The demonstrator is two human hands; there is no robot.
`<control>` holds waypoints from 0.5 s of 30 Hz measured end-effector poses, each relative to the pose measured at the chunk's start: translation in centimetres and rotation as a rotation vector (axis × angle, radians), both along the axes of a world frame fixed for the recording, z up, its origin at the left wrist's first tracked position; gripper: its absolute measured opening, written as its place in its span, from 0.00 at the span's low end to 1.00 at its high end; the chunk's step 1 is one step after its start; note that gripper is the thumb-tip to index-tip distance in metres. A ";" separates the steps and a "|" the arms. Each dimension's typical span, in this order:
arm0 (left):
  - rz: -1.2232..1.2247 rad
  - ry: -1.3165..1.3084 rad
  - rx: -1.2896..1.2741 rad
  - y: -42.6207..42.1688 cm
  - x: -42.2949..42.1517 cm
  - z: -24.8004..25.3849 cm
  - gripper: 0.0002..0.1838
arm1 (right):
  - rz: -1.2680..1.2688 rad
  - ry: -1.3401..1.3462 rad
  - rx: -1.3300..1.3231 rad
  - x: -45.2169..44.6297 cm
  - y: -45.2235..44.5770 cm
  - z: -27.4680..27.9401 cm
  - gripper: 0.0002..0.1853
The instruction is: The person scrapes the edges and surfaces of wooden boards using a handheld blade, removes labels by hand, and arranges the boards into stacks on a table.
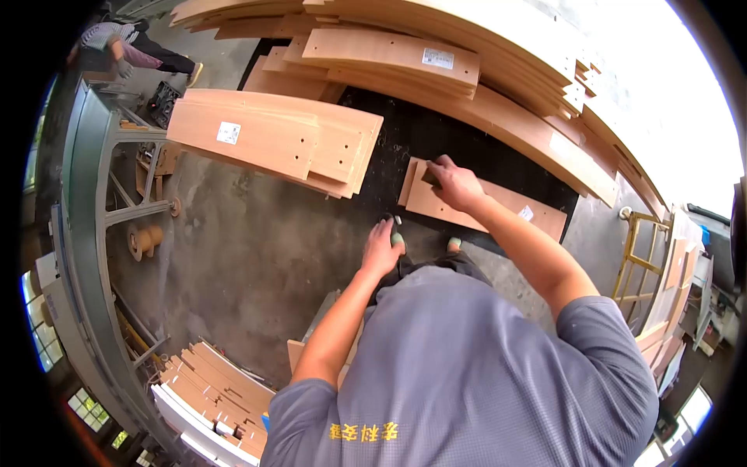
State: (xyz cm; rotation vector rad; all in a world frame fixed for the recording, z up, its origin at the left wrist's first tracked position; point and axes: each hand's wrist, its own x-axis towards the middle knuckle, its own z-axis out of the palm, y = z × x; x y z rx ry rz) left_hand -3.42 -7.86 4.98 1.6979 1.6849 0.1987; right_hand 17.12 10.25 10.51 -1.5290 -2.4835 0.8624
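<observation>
My right hand [457,187] is over the left end of a wooden board [482,206] with pre-drilled holes and a white label. Its fingers are bent together around a small dark piece [430,178] pressed on the board's face; its kind is not clear. Another board's edge shows from beneath at that end. My left hand [380,247] is lower and to the left, in front of my body and apart from the boards. Its fingers are curled, and a small dark shape with a pale tip shows beside them; I cannot make out whether it is held.
A stack of labelled boards [257,132] lies to the left on a black surface [405,109]. More long boards [389,50] are piled behind. A metal frame [93,171] stands at left, near a cable spool [145,242]. A yellow cart [640,257] is at right. Another person [128,47] bends at far left.
</observation>
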 end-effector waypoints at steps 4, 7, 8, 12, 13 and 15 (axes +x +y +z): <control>0.095 -0.209 -0.040 0.2 -3.8 -0.7 0.26 | -0.096 -0.054 -0.092 9.1 -7.3 0.7 0.31; 0.133 -0.343 -0.164 0.2 -5.9 -2.4 0.24 | -0.118 -0.143 -0.180 16.5 -12.0 0.4 0.29; 0.128 -0.345 -0.169 0.1 -6.4 -2.7 0.23 | -0.144 -0.198 -0.203 17.9 -13.2 0.5 0.28; 0.144 -0.413 -0.207 1.0 -7.3 -2.3 0.22 | -0.085 -0.247 -0.181 17.2 -13.7 -0.2 0.25; 0.147 -0.431 -0.190 1.3 -7.3 -2.1 0.21 | -0.060 -0.181 -0.109 15.5 -13.3 -0.4 0.22; 0.145 -0.432 -0.199 2.2 -6.8 -0.2 0.22 | -0.029 -0.160 -0.116 10.6 -11.8 0.3 0.21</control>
